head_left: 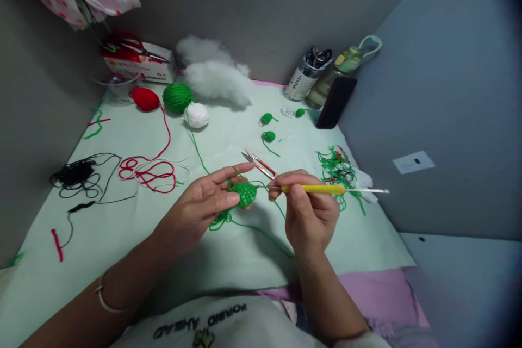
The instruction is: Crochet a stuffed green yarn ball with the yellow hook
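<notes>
Between the thumb and fingers of my left hand (204,201) is a small green crochet piece (244,194), with green yarn running over the raised index finger. My right hand (310,212) is closed around a crochet hook (316,188) with a yellow grip. The hook's thin metal tip reaches the right edge of the crochet piece, where a green strand meets it; whether the tip is inside a stitch is too small to tell. Just beyond both hands lie orange thread snips (261,165). Loose green yarn (222,219) hangs or lies below the left hand.
Green (178,98), white (196,115) and red (145,99) yarn balls sit at the back left, near white stuffing (218,79). Black yarn (77,174) lies left, green scraps (336,168) right. A phone (336,102), bottle (326,84) and pen holder (302,79) stand back right.
</notes>
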`<state>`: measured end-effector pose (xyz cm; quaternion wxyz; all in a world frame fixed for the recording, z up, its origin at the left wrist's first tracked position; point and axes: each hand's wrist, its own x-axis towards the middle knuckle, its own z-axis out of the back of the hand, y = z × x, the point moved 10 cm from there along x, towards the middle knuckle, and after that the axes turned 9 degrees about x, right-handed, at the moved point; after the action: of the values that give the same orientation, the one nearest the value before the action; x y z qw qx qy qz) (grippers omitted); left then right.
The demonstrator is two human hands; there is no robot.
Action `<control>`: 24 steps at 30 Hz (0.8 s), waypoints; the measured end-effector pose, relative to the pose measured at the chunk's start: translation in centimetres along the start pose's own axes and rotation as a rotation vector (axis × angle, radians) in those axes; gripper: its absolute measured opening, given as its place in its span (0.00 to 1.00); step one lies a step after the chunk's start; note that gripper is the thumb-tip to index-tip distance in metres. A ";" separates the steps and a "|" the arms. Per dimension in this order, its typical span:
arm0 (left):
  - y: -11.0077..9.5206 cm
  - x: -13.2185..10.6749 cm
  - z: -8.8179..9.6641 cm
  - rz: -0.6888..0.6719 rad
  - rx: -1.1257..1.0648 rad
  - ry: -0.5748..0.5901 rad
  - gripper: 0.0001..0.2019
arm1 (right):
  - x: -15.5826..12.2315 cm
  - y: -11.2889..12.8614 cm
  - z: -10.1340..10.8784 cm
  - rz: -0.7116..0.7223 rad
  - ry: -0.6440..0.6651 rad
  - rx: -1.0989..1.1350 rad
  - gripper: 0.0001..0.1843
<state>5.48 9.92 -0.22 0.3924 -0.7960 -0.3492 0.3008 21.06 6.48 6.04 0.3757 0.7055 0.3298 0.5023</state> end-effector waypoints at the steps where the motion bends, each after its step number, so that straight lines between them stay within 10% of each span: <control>1: -0.2 0.0 0.0 -0.021 0.027 0.001 0.24 | 0.0 -0.4 0.2 -0.055 -0.022 0.059 0.09; 14: -1.2 -0.8 1.3 -0.116 0.323 -0.200 0.30 | -0.6 -2.1 -0.9 -0.127 0.025 0.176 0.08; 24: -1.6 -0.8 0.7 -0.095 0.457 -0.120 0.25 | -0.3 -2.2 -1.0 -0.221 0.065 0.223 0.09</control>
<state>3.97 10.35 0.93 0.5544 -0.6499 -0.3319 0.4001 19.83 7.52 4.24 0.3373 0.6856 0.4711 0.4408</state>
